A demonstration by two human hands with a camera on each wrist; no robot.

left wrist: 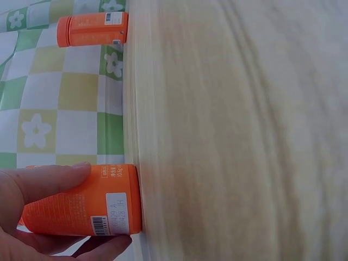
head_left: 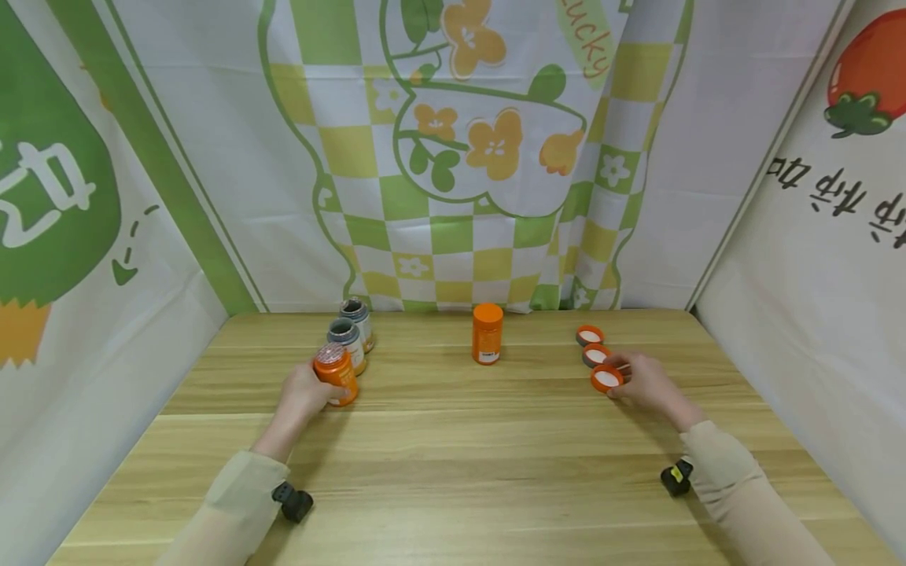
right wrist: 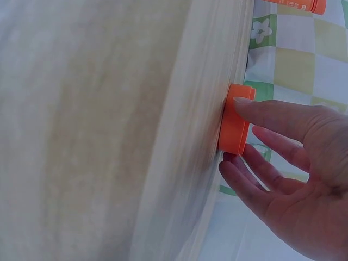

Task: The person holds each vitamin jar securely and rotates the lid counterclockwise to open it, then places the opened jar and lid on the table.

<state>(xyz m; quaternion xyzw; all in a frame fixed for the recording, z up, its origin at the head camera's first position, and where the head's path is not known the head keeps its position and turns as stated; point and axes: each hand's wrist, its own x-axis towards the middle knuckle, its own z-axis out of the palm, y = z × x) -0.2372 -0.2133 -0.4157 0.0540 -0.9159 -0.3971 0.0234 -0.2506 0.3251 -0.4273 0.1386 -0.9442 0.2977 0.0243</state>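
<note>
For the step in hand, judged to be the placing of an uncapped orange plastic bottle (head_left: 342, 380) and a round orange cap with a white inside (head_left: 606, 379), a level base and a slow letting-go seemed called for. The bottle was best kept upright, with its base flat, so that the two uncapped grey jars, one nearer (head_left: 353, 354) and one farther (head_left: 364, 328), would not be knocked. The cap was best released straight, white face up, beside the two other orange-rimmed caps, the middle one (head_left: 596, 356) and the far one (head_left: 589, 336).

The bottle was gripped low by the left hand (head_left: 304, 391), its thumb and fingers closed around the sides, near the left edge of the wood-grained table (head_left: 453, 472). The cap was held at its rim by the right hand (head_left: 646, 383), toward the table's right edge, the thumb on one side and the fingers loosely bent opposite; how firmly could not be told. A capped orange bottle (head_left: 487, 336) was left untouched near the middle of the far edge.
</note>
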